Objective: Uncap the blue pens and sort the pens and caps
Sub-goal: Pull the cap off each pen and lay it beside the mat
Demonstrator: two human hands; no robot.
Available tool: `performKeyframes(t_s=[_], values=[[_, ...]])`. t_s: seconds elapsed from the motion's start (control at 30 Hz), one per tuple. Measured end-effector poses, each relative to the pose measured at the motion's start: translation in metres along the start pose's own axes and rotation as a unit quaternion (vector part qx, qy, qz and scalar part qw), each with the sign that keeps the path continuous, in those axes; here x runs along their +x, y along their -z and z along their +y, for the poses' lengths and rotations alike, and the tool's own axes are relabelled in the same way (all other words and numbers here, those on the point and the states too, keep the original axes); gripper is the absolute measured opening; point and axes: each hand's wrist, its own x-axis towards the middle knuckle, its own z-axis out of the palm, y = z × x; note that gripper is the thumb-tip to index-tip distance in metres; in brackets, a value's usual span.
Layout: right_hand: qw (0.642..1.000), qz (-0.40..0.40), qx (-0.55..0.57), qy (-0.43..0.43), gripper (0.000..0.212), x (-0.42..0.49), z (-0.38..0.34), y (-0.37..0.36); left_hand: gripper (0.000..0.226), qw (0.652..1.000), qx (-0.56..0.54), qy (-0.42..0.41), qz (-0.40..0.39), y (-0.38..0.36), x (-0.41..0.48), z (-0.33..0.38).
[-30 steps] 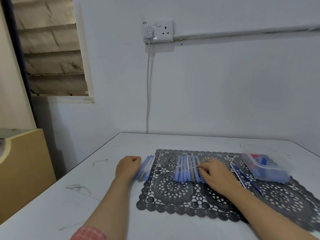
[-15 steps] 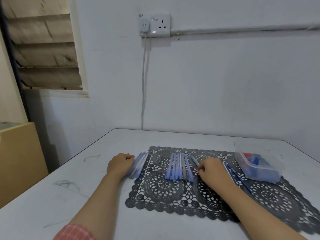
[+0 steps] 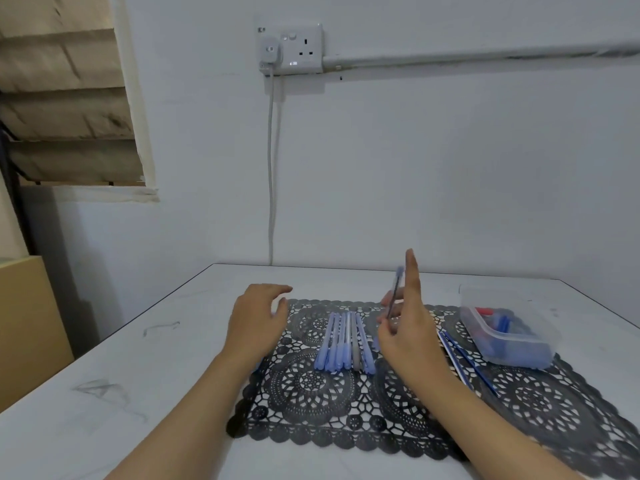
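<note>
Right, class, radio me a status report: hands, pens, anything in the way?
Left hand open, hovering at the mat edge. Right hand pinches one pen, held up. Row of pens lies between the hands. Tub far right, out of the way.

Plain room, perhaps home, wall socket [image 3: 290, 49]

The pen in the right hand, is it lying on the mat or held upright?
Held nearly upright. The right hand grips the pen clear of the mat, one end pointing up.
</note>
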Motion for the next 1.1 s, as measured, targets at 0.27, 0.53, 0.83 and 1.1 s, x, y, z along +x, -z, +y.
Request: performKeyframes(t_s=[0.27,0.53,0.83,1.1], values=[[0.979,0.042,0.201,-0.008,0.054,-0.002,-0.006,-0.009,0.039,0.973,0.009,-0.22,-0.076,-0.02,-0.02,0.042],[0.958,0.047,0.268,-0.091,0.009,-0.001,-0.005,-0.014,0.035,0.971,-0.052,-0.234,0.007,-0.027,-0.021,0.046],[0.996,-0.031,0.058,-0.06,0.016,0.007,0.011,0.001,0.034,0.968,0.048,-0.244,0.007,-0.015,-0.019,0.043],[0.997,0.001,0.021,-0.077,0.031,0.009,0.004,0.008,0.038,0.989,-0.025,-0.096,-0.111,-0.014,-0.027,0.059]])
